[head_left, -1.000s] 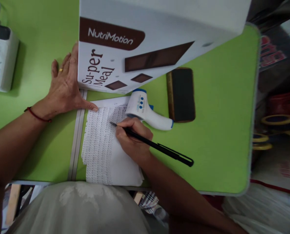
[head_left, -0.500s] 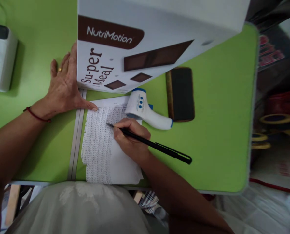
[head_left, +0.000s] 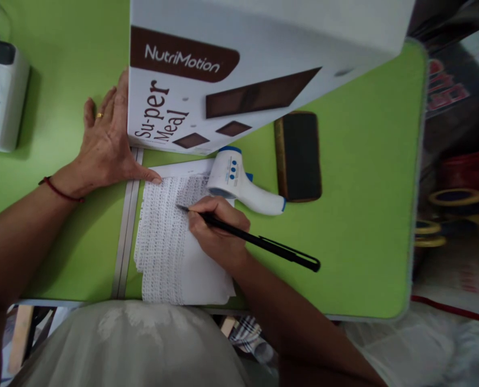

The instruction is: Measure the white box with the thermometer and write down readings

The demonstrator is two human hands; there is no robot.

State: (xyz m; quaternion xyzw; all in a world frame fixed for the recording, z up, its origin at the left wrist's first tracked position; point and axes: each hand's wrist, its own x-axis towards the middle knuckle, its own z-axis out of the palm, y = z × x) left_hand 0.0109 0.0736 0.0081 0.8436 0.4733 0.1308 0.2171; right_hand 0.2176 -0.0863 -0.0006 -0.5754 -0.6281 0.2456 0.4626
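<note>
Between the fingers and thumb of my right hand (head_left: 219, 228) is a black pen (head_left: 263, 243), its tip on the paper (head_left: 202, 269). Rows of small handwriting cover the sheet's left part; the lower right part is blank. My left hand (head_left: 106, 142) lies spread on the table, thumb on the paper's upper left edge, its outer fingers beside the white NutriMotion box (head_left: 174, 91). Just above my right hand, a white and blue infrared thermometer (head_left: 233, 180) rests over the paper's upper right corner.
A dark phone in a brown-edged case (head_left: 299, 156) lies right of the thermometer. At the far left stands a white power bank (head_left: 1, 97) with a cable plugged in. The green table (head_left: 364, 215) has a metal seam; yellow tape rolls (head_left: 457, 197) sit beyond its right edge.
The pen's rear end has swung slightly to the right, and my right hand has shifted a touch the same way. My left hand stays in place.
</note>
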